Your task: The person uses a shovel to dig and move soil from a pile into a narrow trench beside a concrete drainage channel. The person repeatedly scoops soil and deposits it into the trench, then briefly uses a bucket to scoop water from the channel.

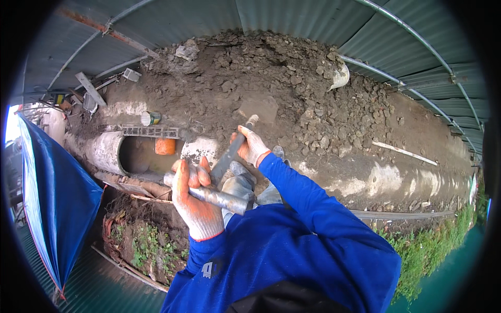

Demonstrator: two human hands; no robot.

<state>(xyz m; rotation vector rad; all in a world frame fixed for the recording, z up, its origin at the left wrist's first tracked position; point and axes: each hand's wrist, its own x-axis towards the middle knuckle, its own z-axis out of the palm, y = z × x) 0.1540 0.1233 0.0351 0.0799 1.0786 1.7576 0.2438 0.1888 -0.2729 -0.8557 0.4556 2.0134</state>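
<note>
A shovel point(225, 160) with a dark shaft and a metal crossbar grip slants away from my body. My left hand point(197, 203), in a white glove with an orange palm, wraps around the metal crossbar at the near end. Farther along, my right hand point(253, 147), in the same kind of glove, is closed around the shaft near its lower end. Beyond it, a flat mud-coloured blade point(261, 108) lies against the brown soil and blends into it. My muddy boots point(241, 171) show partly behind the shaft.
Left of me, a large concrete pipe point(107, 152) has an opening with an orange container point(165, 146) inside. A striped can point(151, 118) stands behind it. Loose rubble point(313, 112) lies ahead, with a white pole point(404, 153) rightward. Blue tarp point(57, 193) hangs left; corrugated sheeting point(297, 21) borders the far side.
</note>
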